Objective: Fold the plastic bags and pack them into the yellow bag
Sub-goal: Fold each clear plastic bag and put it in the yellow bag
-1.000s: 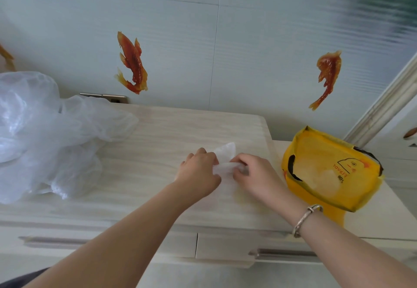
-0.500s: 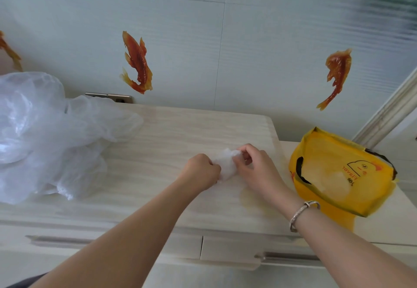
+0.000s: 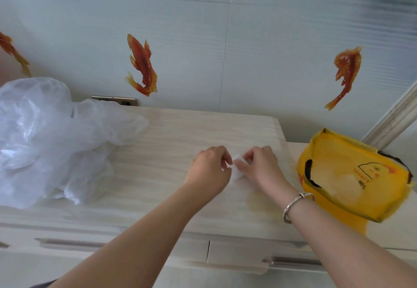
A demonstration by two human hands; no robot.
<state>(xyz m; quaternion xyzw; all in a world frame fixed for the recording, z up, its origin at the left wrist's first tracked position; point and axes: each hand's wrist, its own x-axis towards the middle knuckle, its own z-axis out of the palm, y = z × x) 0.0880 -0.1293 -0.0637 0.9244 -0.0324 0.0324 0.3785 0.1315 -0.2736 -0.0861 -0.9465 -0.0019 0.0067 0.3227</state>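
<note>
Pale wood-grain cabinet top (image 3: 171, 134) seen from above, with two bare hands meeting near its right end. The left hand (image 3: 208, 170) and the right hand (image 3: 262, 167) both have curled fingers pinching a small folded plastic bag (image 3: 237, 169), which lies on the cabinet top between them. A silver bracelet (image 3: 295, 206) circles the right wrist. A heap of loose clear plastic bags (image 3: 45, 138) sits at the left end of the cabinet top. The yellow bag (image 3: 352, 174) stands open just beyond the cabinet top's right edge, near the right hand. Orange fish stickers (image 3: 142, 65) decorate the wall behind the cabinet top
</note>
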